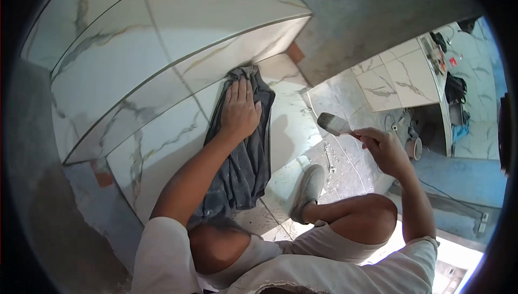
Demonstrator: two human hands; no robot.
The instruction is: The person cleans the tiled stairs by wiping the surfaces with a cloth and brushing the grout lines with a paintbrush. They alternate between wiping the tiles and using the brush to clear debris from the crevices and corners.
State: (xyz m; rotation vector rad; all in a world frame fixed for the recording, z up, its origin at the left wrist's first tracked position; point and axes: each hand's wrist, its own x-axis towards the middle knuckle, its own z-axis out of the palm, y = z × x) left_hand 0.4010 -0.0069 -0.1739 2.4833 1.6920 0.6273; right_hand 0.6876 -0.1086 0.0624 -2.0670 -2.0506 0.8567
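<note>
My left hand (pixel 240 109) lies flat with its fingers stretched out, pressing on a dark grey cloth (pixel 245 172). The cloth is crumpled lengthwise across a marble-patterned tiled step (pixel 291 127), its upper end touching the base of the riser. Off to the right, my right hand (pixel 384 151) is closed around the handle of a paintbrush (pixel 334 123). The brush's wide bristles point left, held in the air over the floor and apart from the step.
A higher tiled step (pixel 178 29) rises behind the cloth. Bare plaster walls (pixel 350 19) stand on both sides. My shoe (pixel 308 190) rests near the debris-strewn floor (pixel 345 170). Farther right, a tiled counter (pixel 402 78) bears several items, with a cylindrical container (pixel 414 148) below.
</note>
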